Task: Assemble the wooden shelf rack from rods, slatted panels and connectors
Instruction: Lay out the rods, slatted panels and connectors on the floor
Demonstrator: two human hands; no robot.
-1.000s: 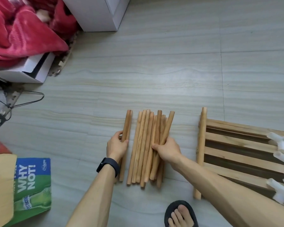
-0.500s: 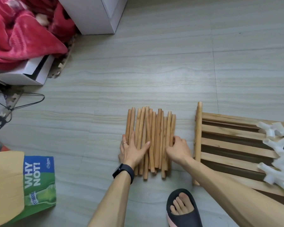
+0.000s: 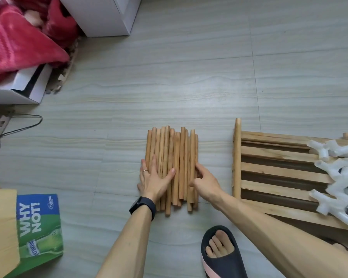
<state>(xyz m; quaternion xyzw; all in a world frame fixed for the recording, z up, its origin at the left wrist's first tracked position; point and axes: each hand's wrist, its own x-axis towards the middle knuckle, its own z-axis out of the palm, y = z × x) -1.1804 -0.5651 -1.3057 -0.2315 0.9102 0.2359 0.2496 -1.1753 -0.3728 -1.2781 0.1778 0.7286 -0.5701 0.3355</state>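
Wooden rods [image 3: 172,167] are laid side by side on the floor [image 3: 189,87], running from 12 to 6 o'clock, with a few riding on top of their neighbours and the ends at 6 o'clock plainly uneven. The left hand [image 3: 155,179] is spread flat and released on the bundle's 9 o'clock half, palm and straight fingers pressed onto the rods. The right hand [image 3: 204,180] is set against the 3 o'clock edge with its fingers bent and the thumb on top of an outer rod; whether one rod is actually pinched cannot be told. At 3 o'clock from the bundle, apart from it, the slatted panels [image 3: 279,171] are stacked, and the white connectors [image 3: 338,177] are heaped on their far end. The step is judged to be the gathering and squaring of the rods, with no joint yet made. It is best done with the flat palm used as a stop while the loose outer rods are nudged inward toward 9 o'clock, since round stock is likely to roll on the smooth floor. The overlapping rods should be pressed down into one layer, and the ragged ends tapped level, so that each can be counted and one lifted cleanly.
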